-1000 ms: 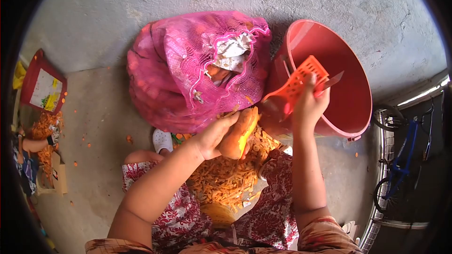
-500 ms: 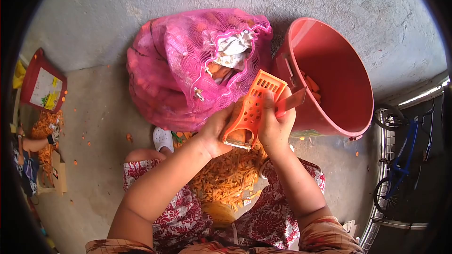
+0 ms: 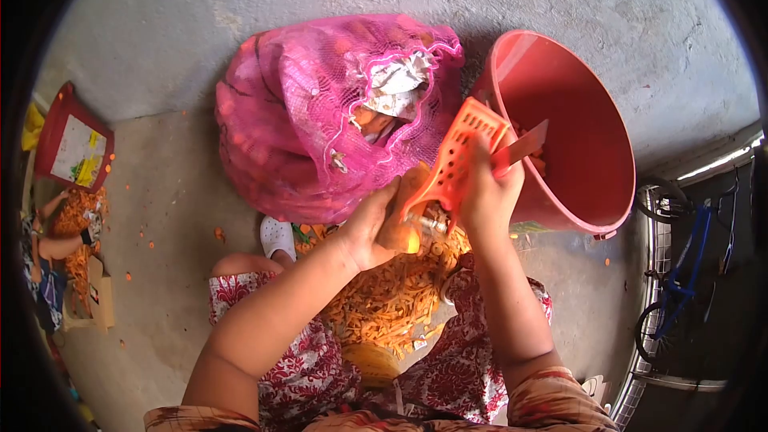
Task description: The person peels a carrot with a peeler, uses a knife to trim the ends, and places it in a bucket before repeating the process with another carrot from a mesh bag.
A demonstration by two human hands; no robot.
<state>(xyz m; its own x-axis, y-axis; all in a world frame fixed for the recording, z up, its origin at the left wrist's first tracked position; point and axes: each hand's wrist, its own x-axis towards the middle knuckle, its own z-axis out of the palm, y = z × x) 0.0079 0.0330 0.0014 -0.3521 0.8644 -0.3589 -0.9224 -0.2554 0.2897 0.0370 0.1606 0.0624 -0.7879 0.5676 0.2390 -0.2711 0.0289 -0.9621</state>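
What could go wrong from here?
The peeler is at the carrot, close to the left hand, so a slip might nick that hand. The right hand also holds a knife that juts toward the bucket; it might catch there or work loose.

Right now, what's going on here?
A person is peeling what looks like a carrot, held in the left hand. The right hand has an orange peeler at it, and grips a knife too. Peelings lie heaped between the legs. Ahead are a pink mesh sack and a red bucket with a few orange pieces inside.
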